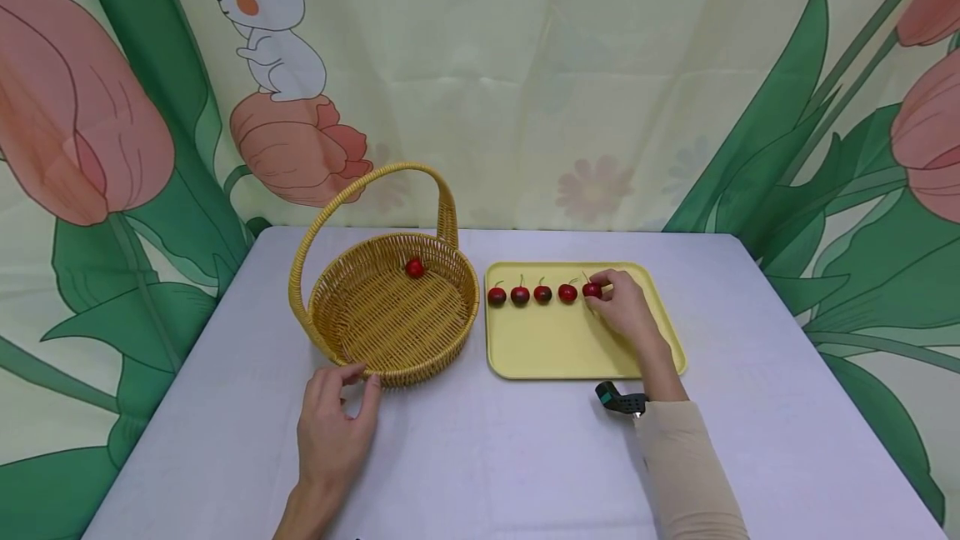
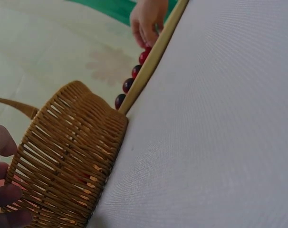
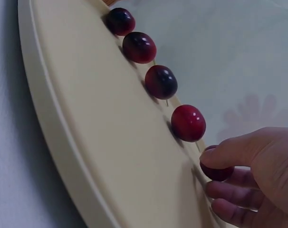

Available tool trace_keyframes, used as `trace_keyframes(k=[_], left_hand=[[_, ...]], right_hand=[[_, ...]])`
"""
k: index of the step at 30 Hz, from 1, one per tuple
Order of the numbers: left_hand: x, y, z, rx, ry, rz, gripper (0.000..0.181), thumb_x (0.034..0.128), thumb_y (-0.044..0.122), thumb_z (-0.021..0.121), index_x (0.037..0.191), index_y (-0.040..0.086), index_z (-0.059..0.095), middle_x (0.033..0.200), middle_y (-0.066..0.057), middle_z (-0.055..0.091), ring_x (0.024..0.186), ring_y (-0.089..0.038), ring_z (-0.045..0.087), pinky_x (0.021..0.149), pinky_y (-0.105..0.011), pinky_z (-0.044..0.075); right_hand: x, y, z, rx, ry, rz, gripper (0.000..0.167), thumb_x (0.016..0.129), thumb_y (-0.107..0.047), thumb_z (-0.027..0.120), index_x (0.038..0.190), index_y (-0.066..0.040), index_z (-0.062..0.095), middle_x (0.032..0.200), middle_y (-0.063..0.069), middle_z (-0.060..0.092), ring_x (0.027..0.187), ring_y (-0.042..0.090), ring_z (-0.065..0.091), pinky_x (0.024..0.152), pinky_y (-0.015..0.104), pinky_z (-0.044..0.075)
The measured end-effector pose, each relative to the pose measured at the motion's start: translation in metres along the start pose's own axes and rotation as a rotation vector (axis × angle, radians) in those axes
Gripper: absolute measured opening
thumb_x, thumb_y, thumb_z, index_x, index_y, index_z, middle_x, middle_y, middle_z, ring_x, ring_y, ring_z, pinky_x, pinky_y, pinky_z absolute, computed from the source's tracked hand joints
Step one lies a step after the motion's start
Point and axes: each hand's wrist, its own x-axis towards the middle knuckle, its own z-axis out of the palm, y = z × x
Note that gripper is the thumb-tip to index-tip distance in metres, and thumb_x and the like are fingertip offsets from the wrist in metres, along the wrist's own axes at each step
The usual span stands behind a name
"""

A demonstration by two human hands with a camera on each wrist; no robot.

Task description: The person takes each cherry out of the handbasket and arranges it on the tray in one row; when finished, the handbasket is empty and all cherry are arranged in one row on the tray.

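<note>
My right hand (image 1: 624, 307) pinches the stemmed cherry (image 1: 592, 290) at the right end of a row on a yellow tray (image 1: 562, 348). In the right wrist view, thumb and fingers close round that cherry (image 3: 215, 167), near the tray surface. Several other dark red cherries (image 1: 520, 296) sit in line to its left. A round wicker basket (image 1: 390, 307) with a tall handle stands left of the tray, with one red cherry (image 1: 414, 267) inside at the back. My left hand (image 1: 333, 423) holds the basket's near rim between thumb and fingers; the exact contact is partly hidden.
A white cloth covers the table (image 1: 480, 457). Behind it hangs a curtain (image 1: 480, 90) printed with tulips and a rabbit. A black wrist strap piece (image 1: 621, 398) sits by the right sleeve (image 1: 690, 473).
</note>
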Motion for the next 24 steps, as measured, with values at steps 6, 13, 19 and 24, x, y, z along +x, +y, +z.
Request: trace_keyframes(k=[6,13,19,24], left_hand=[[-0.0001,-0.0004,-0.0002,0.002,-0.003,0.002,0.023,0.0851,0.015,0.076,0.105,0.007,0.068,0.096,-0.004,0.062,0.093,-0.016,0.059,0.072,-0.022,0.043],[-0.0001,-0.0016,0.0003,-0.003,0.002,0.009,0.023,0.0849,0.015,0.076,0.105,0.007,0.068,0.096,-0.004,0.062,0.093,-0.016,0.059,0.072,-0.018,0.04],[0.0001,-0.002,0.0004,-0.003,0.001,0.017,0.024,0.0849,0.015,0.076,0.105,0.006,0.068,0.096,-0.005,0.062,0.093,-0.017,0.059,0.071,-0.024,0.044],[0.0001,-0.0015,0.0006,0.006,-0.003,0.018,0.024,0.085,0.015,0.076,0.106,0.006,0.068,0.096,-0.005,0.062,0.093,-0.017,0.059,0.069,-0.032,0.047]], right_hand=[[0.0004,0.0014,-0.0002,-0.009,-0.011,0.015,0.04,0.094,-0.015,0.067,0.129,0.003,0.057,0.127,0.024,0.057,0.102,0.034,0.063,0.083,0.039,0.053],[-0.0004,-0.0006,0.0005,-0.007,-0.019,0.027,0.041,0.094,-0.017,0.068,0.128,0.003,0.056,0.124,0.024,0.058,0.104,0.035,0.062,0.086,0.042,0.053],[0.0006,-0.0002,-0.0012,-0.021,-0.026,0.023,0.044,0.094,-0.019,0.068,0.13,0.003,0.055,0.125,0.024,0.057,0.104,0.036,0.062,0.086,0.043,0.053],[-0.0017,-0.0022,-0.0044,-0.026,-0.03,0.023,0.047,0.096,-0.023,0.066,0.133,0.003,0.053,0.131,0.024,0.054,0.105,0.035,0.061,0.087,0.043,0.053]])
